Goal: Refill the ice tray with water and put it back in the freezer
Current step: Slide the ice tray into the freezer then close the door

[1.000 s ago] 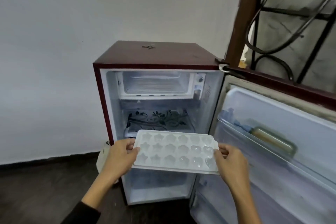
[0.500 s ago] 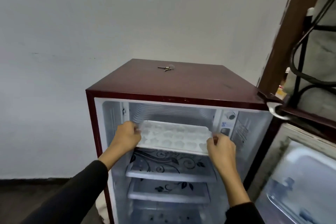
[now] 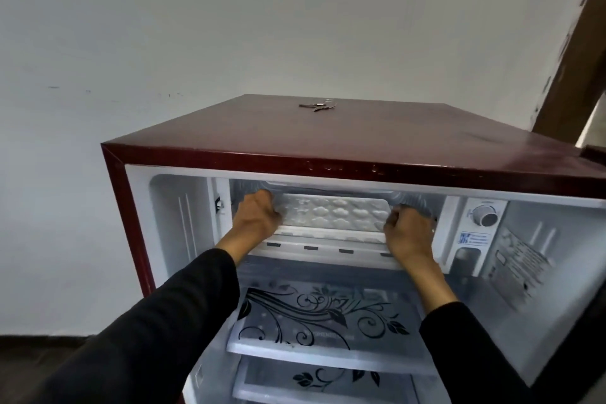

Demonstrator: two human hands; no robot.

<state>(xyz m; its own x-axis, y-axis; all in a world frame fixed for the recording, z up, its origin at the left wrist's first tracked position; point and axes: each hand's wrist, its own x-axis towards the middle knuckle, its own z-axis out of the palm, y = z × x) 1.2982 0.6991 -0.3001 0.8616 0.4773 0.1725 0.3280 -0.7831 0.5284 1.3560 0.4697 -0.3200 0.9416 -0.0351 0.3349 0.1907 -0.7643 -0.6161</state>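
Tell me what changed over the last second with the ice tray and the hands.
The ice tray went up from in front of the lower shelves and forward into the freezer compartment at the top. The left hand and right hand moved with it and still grip its two ends. The keys on the fridge top stayed put.

maroon fridge top point(image 3: 377, 138) carries keys point(image 3: 317, 105); floral shelf point(image 3: 314, 321) below.

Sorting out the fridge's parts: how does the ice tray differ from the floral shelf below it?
The ice tray is moulded into cube pockets; the floral shelf is flat with black vine print. The tray sits up in the freezer box, gripped at both ends; the shelf lies lower, untouched. Both are pale.
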